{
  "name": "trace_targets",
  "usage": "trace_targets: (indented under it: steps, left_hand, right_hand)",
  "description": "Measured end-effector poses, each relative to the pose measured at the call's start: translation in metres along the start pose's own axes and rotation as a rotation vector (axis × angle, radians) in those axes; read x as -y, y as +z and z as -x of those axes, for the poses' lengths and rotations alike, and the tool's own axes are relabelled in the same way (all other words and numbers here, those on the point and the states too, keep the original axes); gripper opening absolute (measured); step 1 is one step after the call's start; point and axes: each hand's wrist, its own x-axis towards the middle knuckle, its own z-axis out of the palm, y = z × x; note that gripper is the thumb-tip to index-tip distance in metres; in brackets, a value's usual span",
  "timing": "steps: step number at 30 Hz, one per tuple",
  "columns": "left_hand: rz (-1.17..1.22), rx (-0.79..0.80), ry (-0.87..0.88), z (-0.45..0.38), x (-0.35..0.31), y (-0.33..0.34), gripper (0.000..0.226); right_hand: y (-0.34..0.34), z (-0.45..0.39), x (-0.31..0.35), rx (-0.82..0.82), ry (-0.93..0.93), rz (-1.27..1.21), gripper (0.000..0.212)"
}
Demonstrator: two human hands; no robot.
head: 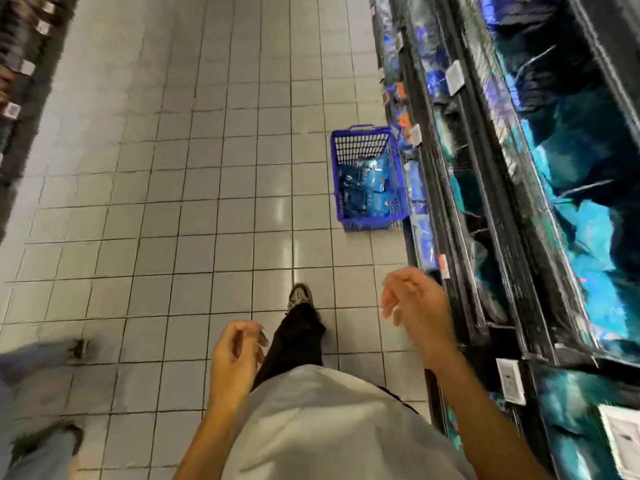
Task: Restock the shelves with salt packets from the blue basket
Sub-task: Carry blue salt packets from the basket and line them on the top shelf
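left hand (239, 348): loosely curled, empty; right hand (412, 303): relaxed, empty

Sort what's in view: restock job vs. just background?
Job:
- blue basket on the floor
- salt packets inside it
- shelves on the right
- left hand and right hand, both empty

Background:
- opposite shelving
- another person's legs
- price tags
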Motion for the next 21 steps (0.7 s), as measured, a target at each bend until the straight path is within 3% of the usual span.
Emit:
trace_targets:
  steps: [4, 8, 12, 21]
  left_hand:
    - [-0.005, 0.037, -0.013, -0.076, -0.03, -0.007, 0.023]
    - [-0.044, 0.191, 0.034, -0.152, -0.079, 0.003, 0.026]
    - [-0.108, 0.381, 0.08, -0.214, -0.131, 0.037, 0.026]
    - [-0.21, 0.582, 0.129, -0.318, -0.24, 0.145, 0.02]
  right_hand:
    - [0.038, -0.06, 0.023, -0.034, 0.05, 0.015, 0.012]
    - [0.056, -0.098, 0.037, -0.129, 0.099, 0.01, 0.013]
    - [0.047, -0.116, 0.035, -0.196, 0.114, 0.036, 0.03]
    - [0.009, -0.174, 0.042, -0.373, 0.21, 0.001, 0.025]
